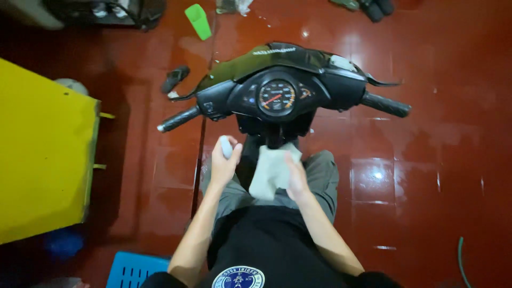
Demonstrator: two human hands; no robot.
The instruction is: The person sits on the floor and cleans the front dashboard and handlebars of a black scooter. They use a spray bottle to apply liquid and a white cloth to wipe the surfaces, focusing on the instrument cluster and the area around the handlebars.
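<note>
A small pale object (226, 146) is gripped in the closed left hand (223, 162) at nine o'clock of the grey cloth (271, 172), which is pressed under the flattened right hand (296, 176) at six o'clock below the scooter's speedometer (277, 96), seemingly positioned for wiping.

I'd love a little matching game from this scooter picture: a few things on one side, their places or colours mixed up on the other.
Things:
1. cloth
2. small white bottle
3. green cup
4. speedometer

Places:
A. lying on the red floor beyond the scooter
B. in the left hand
C. middle of the handlebar
D. under the right hand, over the person's lap

Pairs: 1-D, 2-B, 3-A, 4-C
</note>
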